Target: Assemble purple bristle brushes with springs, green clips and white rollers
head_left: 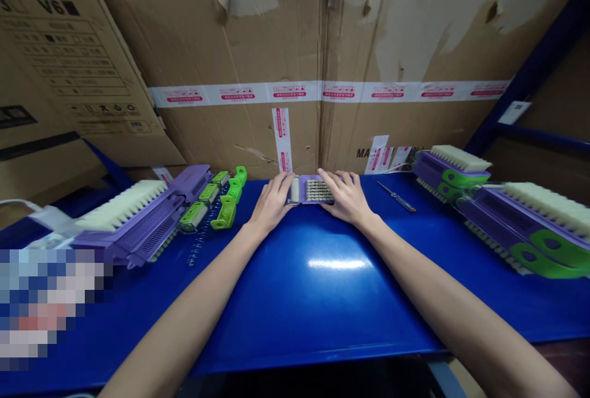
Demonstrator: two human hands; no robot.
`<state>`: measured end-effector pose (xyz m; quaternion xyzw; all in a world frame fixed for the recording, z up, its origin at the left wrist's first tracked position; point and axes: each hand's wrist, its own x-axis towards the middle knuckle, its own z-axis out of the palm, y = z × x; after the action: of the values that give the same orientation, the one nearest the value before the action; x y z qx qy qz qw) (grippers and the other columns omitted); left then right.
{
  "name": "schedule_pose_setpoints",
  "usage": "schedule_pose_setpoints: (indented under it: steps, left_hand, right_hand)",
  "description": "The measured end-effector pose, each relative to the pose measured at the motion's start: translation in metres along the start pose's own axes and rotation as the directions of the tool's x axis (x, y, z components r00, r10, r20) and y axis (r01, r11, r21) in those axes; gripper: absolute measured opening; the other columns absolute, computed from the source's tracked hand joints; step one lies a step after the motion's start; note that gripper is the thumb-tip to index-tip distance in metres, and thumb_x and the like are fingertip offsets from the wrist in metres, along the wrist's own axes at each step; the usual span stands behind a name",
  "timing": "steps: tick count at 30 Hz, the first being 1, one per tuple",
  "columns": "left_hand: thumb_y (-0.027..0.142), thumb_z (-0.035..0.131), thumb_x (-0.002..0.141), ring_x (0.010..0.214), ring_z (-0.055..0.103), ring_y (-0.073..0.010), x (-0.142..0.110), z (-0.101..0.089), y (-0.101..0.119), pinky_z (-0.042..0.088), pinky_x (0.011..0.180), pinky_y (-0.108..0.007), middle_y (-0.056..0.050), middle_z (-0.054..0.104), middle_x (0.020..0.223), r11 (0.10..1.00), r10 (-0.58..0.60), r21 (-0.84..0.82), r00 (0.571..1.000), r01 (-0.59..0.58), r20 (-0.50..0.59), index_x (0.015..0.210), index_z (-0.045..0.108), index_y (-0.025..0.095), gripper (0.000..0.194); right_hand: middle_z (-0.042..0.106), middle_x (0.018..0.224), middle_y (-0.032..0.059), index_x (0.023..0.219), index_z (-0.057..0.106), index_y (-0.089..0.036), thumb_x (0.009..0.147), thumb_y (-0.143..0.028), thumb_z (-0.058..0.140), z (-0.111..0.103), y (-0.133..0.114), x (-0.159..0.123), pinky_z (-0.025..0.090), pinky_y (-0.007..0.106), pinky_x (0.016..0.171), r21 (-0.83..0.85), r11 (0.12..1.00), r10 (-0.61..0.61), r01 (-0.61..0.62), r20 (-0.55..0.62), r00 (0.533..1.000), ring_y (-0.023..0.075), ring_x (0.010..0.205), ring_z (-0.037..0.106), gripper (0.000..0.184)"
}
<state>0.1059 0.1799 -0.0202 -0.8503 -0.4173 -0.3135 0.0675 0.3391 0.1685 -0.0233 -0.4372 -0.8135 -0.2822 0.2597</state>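
Near the back of the blue table, a small purple brush piece (pixel 319 190) lies between my hands. Rows of pale bristle tufts face up on it, and a whitish block sits at its left part. My left hand (pixel 273 202) grips its left end with the fingers curved round it. My right hand (pixel 349 199) holds the right end, its fingers over the edge and covering some of the tufts. The undersides of both grips are hidden.
On the left lie purple brush bodies (pixel 146 233), green-topped metal pieces (pixel 194 215), thin springs (pixel 197 243) and green clips (pixel 226 212). To the right are a screwdriver (pixel 397 197) and purple-green brushes (pixel 502 214). Cardboard (pixel 239 48) stands behind the table (pixel 322 318).
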Motion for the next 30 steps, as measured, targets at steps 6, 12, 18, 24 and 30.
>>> schedule_pose_setpoints:
  steps: [6,12,18,24,30]
  left_hand:
    - [0.016,0.057,0.083,0.137,0.034,-0.0282,-0.001,0.009,-0.001,0.033,0.111,-0.047,-0.018,0.039,0.144,0.995,0.020,-0.098,0.997,-0.027,-0.072,0.144,0.025,0.017,0.069]
    - [0.020,0.060,0.082,0.132,0.041,-0.0282,-0.002,0.019,-0.004,0.041,0.105,-0.045,-0.018,0.041,0.142,0.981,-0.079,-0.184,0.991,0.057,-0.111,0.147,0.019,0.018,0.077]
    - [0.015,0.064,0.077,0.116,0.055,-0.0261,-0.004,0.016,-0.001,0.046,0.099,-0.042,-0.014,0.052,0.129,0.984,-0.093,-0.166,0.985,0.068,-0.148,0.143,0.029,0.019,0.075]
    - [0.012,0.065,0.075,0.105,0.061,-0.0216,-0.004,0.019,-0.003,0.051,0.091,-0.036,-0.013,0.053,0.128,0.962,-0.141,-0.253,0.980,0.102,-0.141,0.142,0.031,0.021,0.076]
    - [0.025,0.079,0.065,0.106,0.063,-0.0236,-0.001,0.022,0.004,0.051,0.091,-0.039,-0.014,0.055,0.130,0.845,-0.264,-0.481,0.965,0.233,0.003,0.143,0.023,0.023,0.096]
  right_hand:
    - [0.056,0.131,0.0142,0.147,0.030,-0.012,0.082,-0.041,0.057,0.000,-0.001,0.000,0.027,0.043,0.094,0.019,1.000,0.008,-0.008,-0.014,1.000,0.0299,0.112,0.044,0.075]
    - [0.056,0.130,0.0142,0.146,0.031,-0.012,0.082,-0.042,0.057,0.001,-0.001,0.000,0.027,0.042,0.093,0.020,1.000,0.011,-0.010,-0.026,1.000,0.0297,0.111,0.045,0.075]
    - [0.056,0.130,0.0138,0.145,0.033,-0.013,0.084,-0.043,0.056,-0.001,-0.003,0.000,0.028,0.044,0.092,0.021,1.000,-0.004,0.005,-0.046,0.999,0.0303,0.110,0.046,0.072]
    - [0.056,0.130,0.0132,0.146,0.033,-0.014,0.085,-0.042,0.055,-0.001,-0.005,0.001,0.028,0.045,0.092,0.023,1.000,-0.017,0.019,-0.059,0.998,0.0310,0.110,0.045,0.070]
    - [0.056,0.129,0.0145,0.147,0.031,-0.014,0.085,-0.043,0.054,0.003,-0.007,0.001,0.029,0.046,0.091,0.034,0.999,-0.003,0.005,-0.047,0.999,0.0319,0.109,0.046,0.071]
